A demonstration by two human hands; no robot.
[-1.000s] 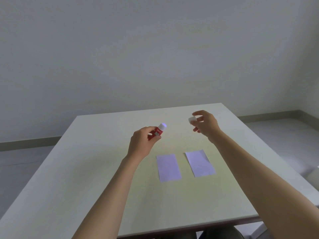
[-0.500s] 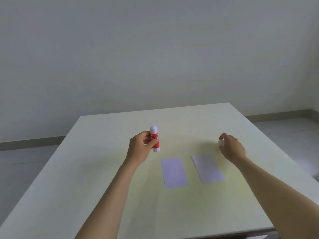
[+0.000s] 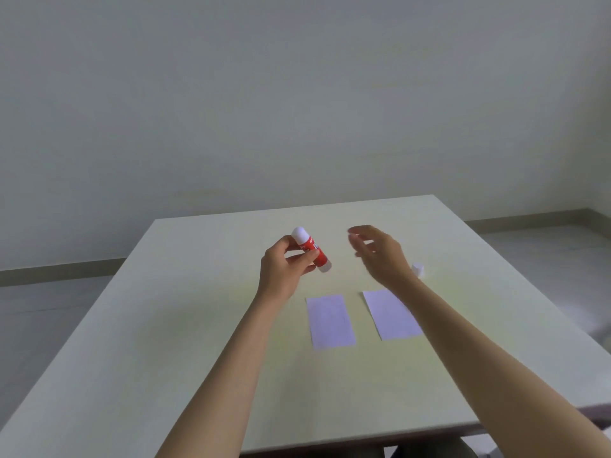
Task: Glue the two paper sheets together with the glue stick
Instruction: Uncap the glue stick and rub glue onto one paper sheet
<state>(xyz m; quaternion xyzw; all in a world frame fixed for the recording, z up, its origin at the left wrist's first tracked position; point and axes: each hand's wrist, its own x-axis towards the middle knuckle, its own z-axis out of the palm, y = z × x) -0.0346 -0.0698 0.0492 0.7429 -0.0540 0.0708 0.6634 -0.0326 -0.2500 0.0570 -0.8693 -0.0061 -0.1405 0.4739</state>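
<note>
A person's left hand (image 3: 287, 271) pinches a red glue stick (image 3: 310, 248) between thumb and fingers, holding it tilted above the pale table (image 3: 165, 325), just beyond the left paper sheet (image 3: 330, 322). The right hand (image 3: 380, 254) hovers beside the stick with fingers loosely spread, holding nothing. The right paper sheet (image 3: 388, 314) lies flat near its twin, not touching it and partly covered by the forearm. A small white cap (image 3: 417, 269) sits on the table beyond that sheet.

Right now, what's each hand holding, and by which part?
The left hand grips the glue stick around the middle of its red barrel. The right hand is open and holds nothing; the cap sits on the table.
</note>
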